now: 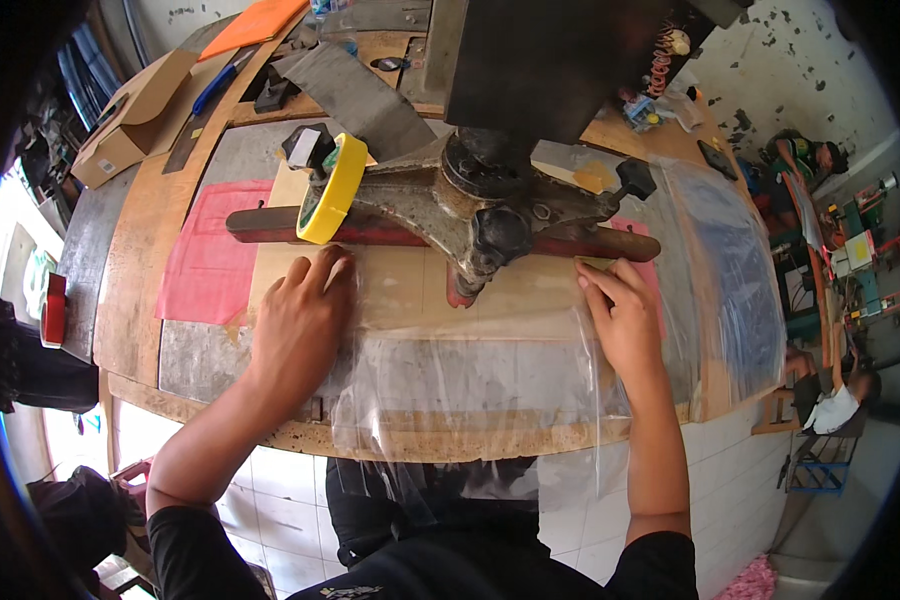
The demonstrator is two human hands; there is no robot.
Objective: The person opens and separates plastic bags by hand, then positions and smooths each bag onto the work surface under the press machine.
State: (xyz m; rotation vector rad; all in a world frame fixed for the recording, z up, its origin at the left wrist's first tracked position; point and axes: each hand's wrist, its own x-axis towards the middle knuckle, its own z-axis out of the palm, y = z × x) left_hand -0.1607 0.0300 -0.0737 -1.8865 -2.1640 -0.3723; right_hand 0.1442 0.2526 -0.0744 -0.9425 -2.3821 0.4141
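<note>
A clear plastic sheet (470, 385) lies in front of a press with a long dark red bar (390, 235) and hangs over the table's near edge. My left hand (300, 315) is closed at the sheet's far left corner, its fingers curled just below the bar; the thumb is mostly hidden. At the far right corner, my right hand (620, 305) pinches the sheet between thumb and fingers. The press's metal bracket (420, 195) with black knobs stands over the bar. A yellow tape roll (347, 190) hangs on its left side. Under the bar lies a tan board (410, 305).
Pink sheets (205, 260) lie under the board's sides. A stack of clear plastic (740, 290) covers the table's right. At the back left are a cardboard box (135, 120), a blue-handled cutter (215, 90) and a metal plate (355, 95). Other people (840, 400) sit at right.
</note>
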